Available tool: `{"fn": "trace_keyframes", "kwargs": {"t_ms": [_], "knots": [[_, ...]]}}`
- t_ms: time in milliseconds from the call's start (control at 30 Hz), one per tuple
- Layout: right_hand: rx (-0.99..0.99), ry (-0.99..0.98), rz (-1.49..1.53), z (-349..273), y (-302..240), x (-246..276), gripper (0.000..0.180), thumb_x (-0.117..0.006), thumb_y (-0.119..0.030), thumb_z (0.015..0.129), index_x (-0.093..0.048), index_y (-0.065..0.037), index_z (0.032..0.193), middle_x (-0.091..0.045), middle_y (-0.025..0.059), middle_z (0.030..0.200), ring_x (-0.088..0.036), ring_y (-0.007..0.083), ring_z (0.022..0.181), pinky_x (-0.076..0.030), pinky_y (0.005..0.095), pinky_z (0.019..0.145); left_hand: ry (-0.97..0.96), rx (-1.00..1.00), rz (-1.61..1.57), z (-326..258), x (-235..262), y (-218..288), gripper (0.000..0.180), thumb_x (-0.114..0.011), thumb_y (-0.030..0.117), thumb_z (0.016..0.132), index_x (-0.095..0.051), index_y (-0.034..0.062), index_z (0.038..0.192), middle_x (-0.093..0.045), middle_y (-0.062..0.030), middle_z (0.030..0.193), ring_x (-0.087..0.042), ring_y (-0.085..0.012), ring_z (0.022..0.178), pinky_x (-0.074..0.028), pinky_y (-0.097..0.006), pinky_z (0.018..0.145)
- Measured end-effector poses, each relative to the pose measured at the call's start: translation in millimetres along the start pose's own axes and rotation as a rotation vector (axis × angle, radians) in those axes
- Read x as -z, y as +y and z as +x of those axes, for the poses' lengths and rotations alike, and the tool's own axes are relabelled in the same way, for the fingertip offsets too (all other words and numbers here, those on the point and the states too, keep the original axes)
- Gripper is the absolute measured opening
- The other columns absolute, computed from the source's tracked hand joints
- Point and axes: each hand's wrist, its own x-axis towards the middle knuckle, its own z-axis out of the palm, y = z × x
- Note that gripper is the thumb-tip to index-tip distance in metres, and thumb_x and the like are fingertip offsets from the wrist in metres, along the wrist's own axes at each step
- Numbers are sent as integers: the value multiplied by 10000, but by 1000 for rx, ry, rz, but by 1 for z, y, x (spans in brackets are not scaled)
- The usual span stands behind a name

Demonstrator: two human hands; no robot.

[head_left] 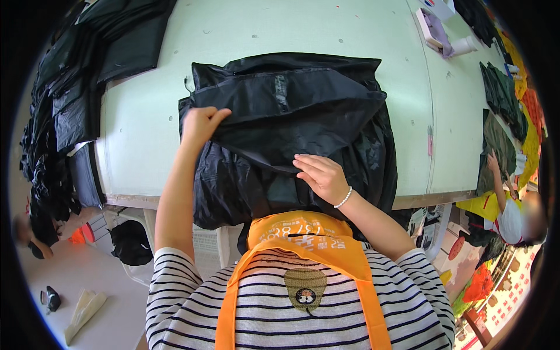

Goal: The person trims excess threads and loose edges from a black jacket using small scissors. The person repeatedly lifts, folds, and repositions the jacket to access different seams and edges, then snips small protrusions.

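Note:
Black shiny fabric [291,131], apparently a folded garment or cover, lies in a heap at the table's front edge before me. On its upper layer is a short, shiny vertical strip [281,93]. My left hand [199,123] is closed at the left edge of this layer, thumb pointing right; its curled fingers are partly hidden. Close to the layer's lower fold, my right hand [322,177] has its fingers stretched out and the thumb apart, touching or just above the fabric. A white bead bracelet [344,198] circles the right wrist.
Stacked black fabric [76,81] covers the table's left end. A pale purple tray [430,28] and a white cylinder [464,45] stand far right on the pale table [216,29]. Dark garments [503,99] lie beyond the right side, near another person [510,219]. Another person [35,233] is at left.

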Motion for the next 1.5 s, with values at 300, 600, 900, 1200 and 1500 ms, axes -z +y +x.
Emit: {"fn": "trace_keyframes", "kwargs": {"t_ms": [300, 600, 900, 1200, 1500], "knots": [[-96, -286, 81, -13, -1, -27, 230, -645, -269, 832, -691, -44, 854, -662, 103, 929, -605, 249, 941, -499, 352, 811, 27, 177, 648, 30, -18, 35, 606, -483, 585, 871, -677, 37, 700, -670, -143, 755, -646, -311, 721, -469, -402, 792], [-1208, 598, 708, 10, 125, 58, 355, -713, -205, 834, -592, 38, 1062, -621, 65, 948, -558, 116, 834, -452, 241, 739, -157, -416, 115, -87, -111, 138, 652, -633, 499, 783, -507, 144, 1315, -401, -131, 1425, -289, -324, 1359, -206, -543, 1085], [-1056, 946, 954, 16, 129, 25, 414, -657, -134, 870, -534, 47, 1221, -585, 95, 1203, -546, 173, 1070, -405, 274, 936, 616, 160, -20, -51, -52, 71, 653, -782, 173, 677, -483, 11, 1234, -449, -187, 1280, -390, -360, 1224, -298, -436, 1027], [-216, 237, 93, 87, 80, 14, 425, -617, -89, 832, -563, -73, 1253, -548, 132, 1263, -490, 295, 1197, -370, 378, 1014, 590, 484, -1284, -21, -33, 32, 175, -613, 35, 864, -630, -38, 1022, -662, -72, 974, -619, -138, 844, -478, -237, 759], [-248, -169, 105, 66, 115, -36, 274, -512, -182, 888, -607, -11, 1081, -575, 180, 1204, -500, 344, 1171, -321, 467, 1050, -7, -298, -61, -3, -86, 117, 563, -666, 82, 653, -623, 197, 1203, -566, -88, 726, -590, -284, 634, -494, -342, 573]]}}
